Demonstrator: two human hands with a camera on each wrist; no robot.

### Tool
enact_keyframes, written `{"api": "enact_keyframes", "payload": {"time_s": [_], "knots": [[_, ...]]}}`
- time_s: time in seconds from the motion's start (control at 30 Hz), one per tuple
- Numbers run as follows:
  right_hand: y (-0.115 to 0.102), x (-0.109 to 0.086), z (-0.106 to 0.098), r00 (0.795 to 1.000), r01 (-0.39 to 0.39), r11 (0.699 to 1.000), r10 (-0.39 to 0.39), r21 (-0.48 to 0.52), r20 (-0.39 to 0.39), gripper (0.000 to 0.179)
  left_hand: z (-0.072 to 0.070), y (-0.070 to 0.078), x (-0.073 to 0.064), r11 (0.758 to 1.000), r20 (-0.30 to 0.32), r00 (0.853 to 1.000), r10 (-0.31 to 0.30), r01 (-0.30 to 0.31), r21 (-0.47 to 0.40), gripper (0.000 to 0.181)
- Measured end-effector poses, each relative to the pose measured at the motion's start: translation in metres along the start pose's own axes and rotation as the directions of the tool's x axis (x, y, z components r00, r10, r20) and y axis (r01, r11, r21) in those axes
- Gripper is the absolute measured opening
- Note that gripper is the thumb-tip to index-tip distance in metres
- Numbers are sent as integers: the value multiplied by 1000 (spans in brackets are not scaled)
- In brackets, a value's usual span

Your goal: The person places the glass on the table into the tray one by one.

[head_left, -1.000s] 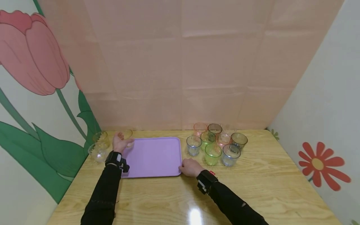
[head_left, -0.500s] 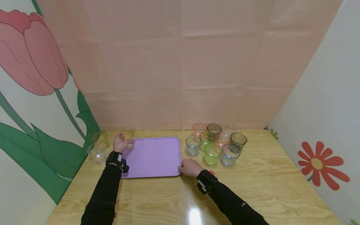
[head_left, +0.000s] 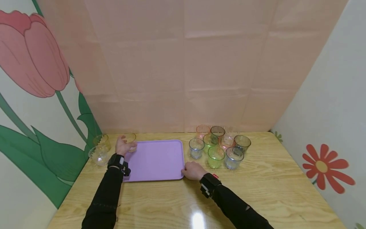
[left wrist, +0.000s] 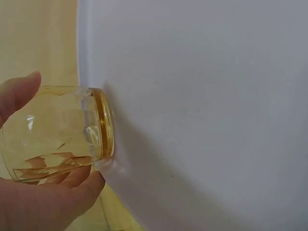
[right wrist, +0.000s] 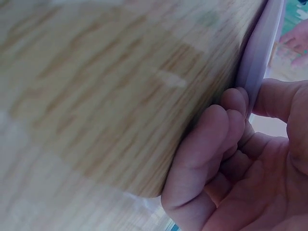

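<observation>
A lilac rectangular tray point(head_left: 157, 160) lies flat on the table. My left hand point(head_left: 124, 147) is at its far left corner and grips a yellow-tinted glass point(head_left: 131, 137). In the left wrist view the thumb is on one side of this glass point(left wrist: 57, 130) and the fingers on the other, its base overlapping the tray's edge point(left wrist: 85, 57). At the near right corner, my right hand point(head_left: 195, 170) pinches the tray's rim. The right wrist view shows the thumb on one face of the rim point(right wrist: 252, 72) and curled fingers point(right wrist: 207, 139) against the other.
Left of my left hand stand another yellow glass point(head_left: 106, 141) and a clear one point(head_left: 99, 156). Several tinted glasses cluster right of the tray, including a green one point(head_left: 215, 159), a bluish one point(head_left: 196, 149) and a dark one point(head_left: 242, 143). A pink-covered wall point(head_left: 183, 79) backs the table.
My left hand has shifted very slightly right with the yellow glass. The right hand and the tray look the same.
</observation>
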State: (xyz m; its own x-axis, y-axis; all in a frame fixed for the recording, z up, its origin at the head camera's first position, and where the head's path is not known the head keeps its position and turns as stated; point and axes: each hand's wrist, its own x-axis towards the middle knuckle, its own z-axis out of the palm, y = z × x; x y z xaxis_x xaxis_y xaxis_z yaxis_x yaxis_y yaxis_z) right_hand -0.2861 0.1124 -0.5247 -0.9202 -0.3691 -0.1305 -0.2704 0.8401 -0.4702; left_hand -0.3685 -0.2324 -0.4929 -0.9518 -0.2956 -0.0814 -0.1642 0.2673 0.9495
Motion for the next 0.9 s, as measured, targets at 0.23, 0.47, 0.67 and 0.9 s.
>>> {"api": "enact_keyframes", "payload": {"time_s": [0.23, 0.47, 0.67, 0.9], "knots": [[2, 1, 2, 1000, 6, 1000, -6, -8, 9, 34, 0, 0, -1, 1000, -3, 1000, -9, 9, 9, 91], [3, 2, 2, 1000, 21, 1000, -21, 1, -11, 35, -3, 6, -4, 999, 7, 1000, 29, -29, 14, 95], [4, 2, 4, 1000, 24, 1000, -24, -16, -12, 36, -4, 11, -11, 997, -28, 998, 51, -53, -59, 97], [2, 0, 3, 999, 36, 999, -36, -11, -33, 36, -7, 23, -22, 983, -103, 994, 37, -55, -176, 101]]}}
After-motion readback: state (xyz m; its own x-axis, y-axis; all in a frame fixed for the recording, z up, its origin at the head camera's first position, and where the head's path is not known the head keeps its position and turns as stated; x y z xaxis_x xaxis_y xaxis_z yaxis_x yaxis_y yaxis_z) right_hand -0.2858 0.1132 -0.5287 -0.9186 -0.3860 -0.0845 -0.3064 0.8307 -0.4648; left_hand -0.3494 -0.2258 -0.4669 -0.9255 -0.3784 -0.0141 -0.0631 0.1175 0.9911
